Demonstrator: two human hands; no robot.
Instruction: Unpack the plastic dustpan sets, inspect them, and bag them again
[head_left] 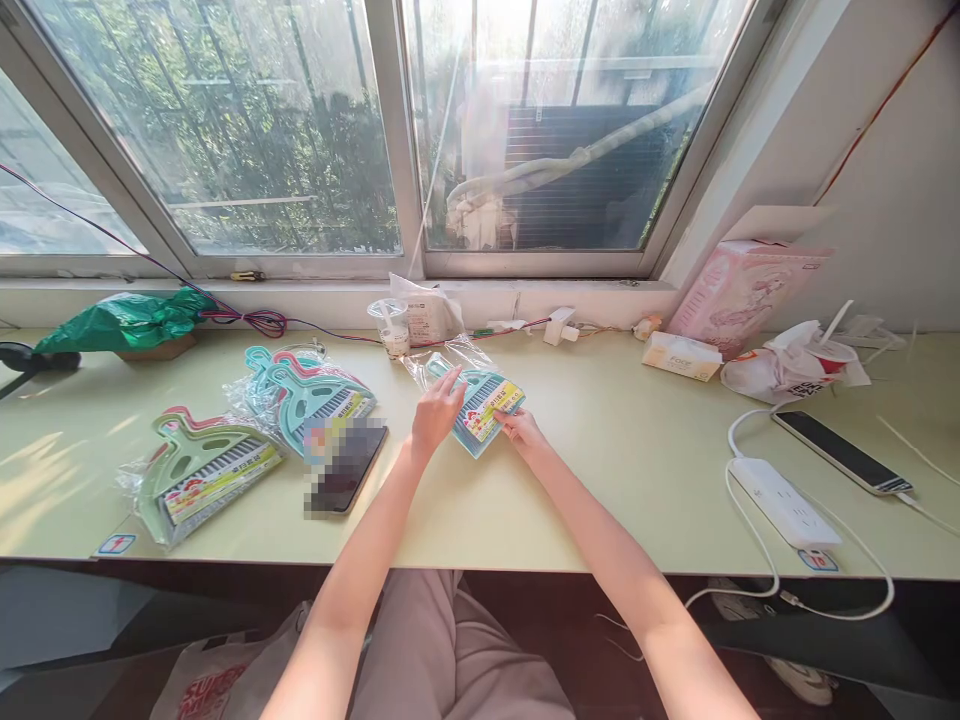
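A small light-blue dustpan-and-brush set [480, 440] in clear wrap, with a yellow printed label, lies tilted over the table in front of me. My left hand [436, 408] is closed on its left side, fingers pointing away from me, and the loose end of the plastic bag spreads beyond them. At the right edge of the label, my right hand [523, 428] pinches the set between thumb and fingers. To the left lie more wrapped sets: a stack of green and pink ones [214, 470] and a stack of teal and pink ones [319, 395].
A dark phone [352, 465] lies left of my hands. A lidded cup [391, 325] stands by the window sill. On the right are a power strip [780, 500], a charging phone [840, 450], a tissue pack [681, 355] and a pink box [750, 290]. White cables hang over the front edge.
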